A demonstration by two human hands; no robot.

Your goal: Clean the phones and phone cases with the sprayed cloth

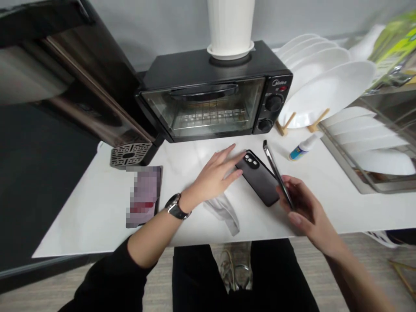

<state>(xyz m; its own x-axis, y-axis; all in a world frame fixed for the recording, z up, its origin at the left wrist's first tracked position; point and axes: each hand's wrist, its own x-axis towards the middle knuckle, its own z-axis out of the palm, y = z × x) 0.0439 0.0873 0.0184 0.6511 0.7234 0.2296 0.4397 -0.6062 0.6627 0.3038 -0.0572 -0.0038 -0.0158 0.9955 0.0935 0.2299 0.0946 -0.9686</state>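
Note:
My right hand (305, 210) grips the lower end of a smartphone (276, 171), tilted up above the counter and seen edge-on. Under and left of it lies a dark translucent phone case (260, 182) with a camera cutout at its upper end. My left hand (214, 175), a watch on its wrist, is stretched out with fingers apart; a fingertip reaches the case's upper left edge. Partly beneath that hand is a light grey cloth (225, 214). Right of the phone, a small spray bottle (302, 148) with a blue label stands on the white counter.
A black toaster oven (211, 104) stands at the back, with a white pot (231, 26) on top. At left are a tall dispenser with a drip tray (131, 154) and a pixelated flat device (144, 197). White plates (325, 93) and a dish rack (367, 182) occupy the right.

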